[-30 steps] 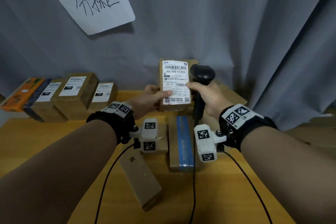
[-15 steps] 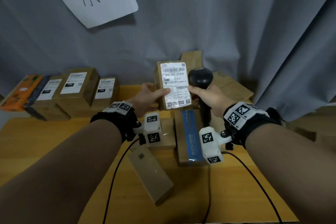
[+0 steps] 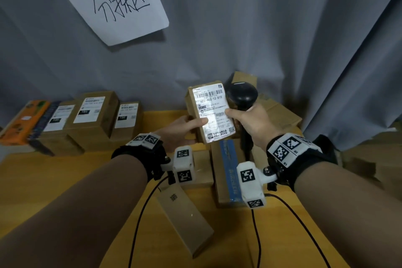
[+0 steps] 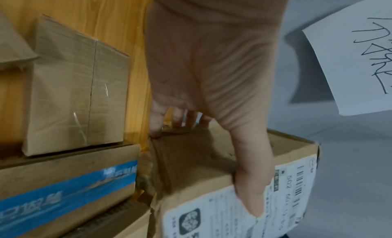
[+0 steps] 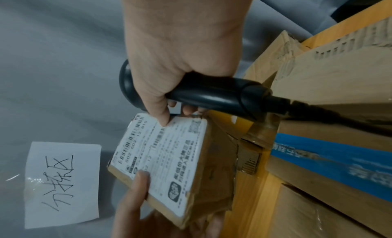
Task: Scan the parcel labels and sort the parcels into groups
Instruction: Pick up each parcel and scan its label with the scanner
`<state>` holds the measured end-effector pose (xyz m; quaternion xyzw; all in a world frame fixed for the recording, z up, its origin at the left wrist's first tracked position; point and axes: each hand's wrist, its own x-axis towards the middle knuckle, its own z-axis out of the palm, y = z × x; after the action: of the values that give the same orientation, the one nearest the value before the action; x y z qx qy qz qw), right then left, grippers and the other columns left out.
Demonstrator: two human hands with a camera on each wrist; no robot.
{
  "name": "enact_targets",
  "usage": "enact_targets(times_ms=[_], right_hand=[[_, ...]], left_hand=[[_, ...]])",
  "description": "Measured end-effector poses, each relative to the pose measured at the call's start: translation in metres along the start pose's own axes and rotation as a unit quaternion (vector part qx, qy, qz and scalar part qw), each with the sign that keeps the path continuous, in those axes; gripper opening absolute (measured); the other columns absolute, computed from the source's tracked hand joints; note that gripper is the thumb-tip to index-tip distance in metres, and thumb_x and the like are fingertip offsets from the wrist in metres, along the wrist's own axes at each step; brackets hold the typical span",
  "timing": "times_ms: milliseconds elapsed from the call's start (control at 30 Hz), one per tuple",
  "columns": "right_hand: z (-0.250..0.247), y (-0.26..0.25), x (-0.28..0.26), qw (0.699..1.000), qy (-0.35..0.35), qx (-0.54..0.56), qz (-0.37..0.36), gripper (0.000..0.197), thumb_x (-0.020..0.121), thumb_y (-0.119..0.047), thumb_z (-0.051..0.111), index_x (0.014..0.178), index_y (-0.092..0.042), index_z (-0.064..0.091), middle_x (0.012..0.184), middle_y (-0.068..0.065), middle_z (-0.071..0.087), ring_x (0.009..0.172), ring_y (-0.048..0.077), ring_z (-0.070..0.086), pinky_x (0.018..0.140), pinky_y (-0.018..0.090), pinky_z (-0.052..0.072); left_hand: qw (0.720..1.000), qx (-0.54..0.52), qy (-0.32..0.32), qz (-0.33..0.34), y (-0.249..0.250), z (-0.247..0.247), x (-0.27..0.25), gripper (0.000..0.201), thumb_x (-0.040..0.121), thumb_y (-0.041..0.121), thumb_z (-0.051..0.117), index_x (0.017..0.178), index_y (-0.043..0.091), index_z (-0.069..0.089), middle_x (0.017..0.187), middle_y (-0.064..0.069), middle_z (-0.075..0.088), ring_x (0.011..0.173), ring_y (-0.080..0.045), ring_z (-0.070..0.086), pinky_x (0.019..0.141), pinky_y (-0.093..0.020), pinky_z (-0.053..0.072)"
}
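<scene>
Above the bench (image 3: pixel 54 180), the left hand (image 3: pixel 180 126) pinches the labelled parcel (image 3: pixel 208 113); beside that parcel, the right hand (image 3: pixel 252 122) grips the scanner (image 3: pixel 241 95), thumb on the label.

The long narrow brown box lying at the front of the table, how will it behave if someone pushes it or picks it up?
The long brown box lies flat on its broad face on the wooden table, so it would probably slide, not tip or roll. Its edges look straight and undented, suggesting stiff cardboard. Being slim, it likely fits one hand; its weight cannot be judged.
</scene>
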<state>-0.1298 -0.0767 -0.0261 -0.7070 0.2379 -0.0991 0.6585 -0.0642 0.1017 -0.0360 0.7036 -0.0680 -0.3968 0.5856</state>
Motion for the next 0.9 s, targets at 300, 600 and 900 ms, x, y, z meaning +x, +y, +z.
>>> enact_targets(times_ms=[300, 600, 900], right_hand=[[-0.011, 0.002, 0.007, 0.999, 0.035, -0.001, 0.002, 0.017, 0.084, -0.004, 0.071, 0.101, -0.005, 0.066, 0.088, 0.006, 0.072, 0.077, 0.015, 0.07, 0.069, 0.026, 0.057], [-0.012, -0.027, 0.001, 0.998, -0.035, -0.052, 0.018, 0.012, 0.085, -0.009, 0.067, 0.079, 0.0, 0.062, 0.062, 0.009, 0.058, 0.046, 0.013, 0.05, 0.045, 0.021, 0.043], [-0.023, -0.063, 0.003, 0.99, -0.096, -0.098, 0.037, 0.028, 0.088, -0.027, 0.067, 0.086, 0.001, 0.066, 0.065, 0.013, 0.065, 0.047, 0.016, 0.057, 0.047, 0.023, 0.049]], left_hand=[[1.0, -0.002, 0.002, 0.024, 0.018, 0.009, 0.005, 0.01, 0.094, 0.028, 0.06, 0.104, 0.026, 0.059, 0.101, 0.009, 0.068, 0.093, -0.007, 0.064, 0.085, -0.033, 0.053], [0.996, 0.025, 0.088, 0.024, 0.011, -0.005, 0.022, 0.01, 0.091, 0.028, 0.064, 0.098, 0.02, 0.062, 0.106, -0.001, 0.071, 0.1, -0.02, 0.066, 0.085, -0.037, 0.052], [0.993, -0.002, 0.109, 0.051, 0.003, -0.007, 0.024, 0.004, 0.092, 0.025, 0.063, 0.094, 0.023, 0.06, 0.093, 0.006, 0.07, 0.082, -0.006, 0.066, 0.062, -0.022, 0.049]])
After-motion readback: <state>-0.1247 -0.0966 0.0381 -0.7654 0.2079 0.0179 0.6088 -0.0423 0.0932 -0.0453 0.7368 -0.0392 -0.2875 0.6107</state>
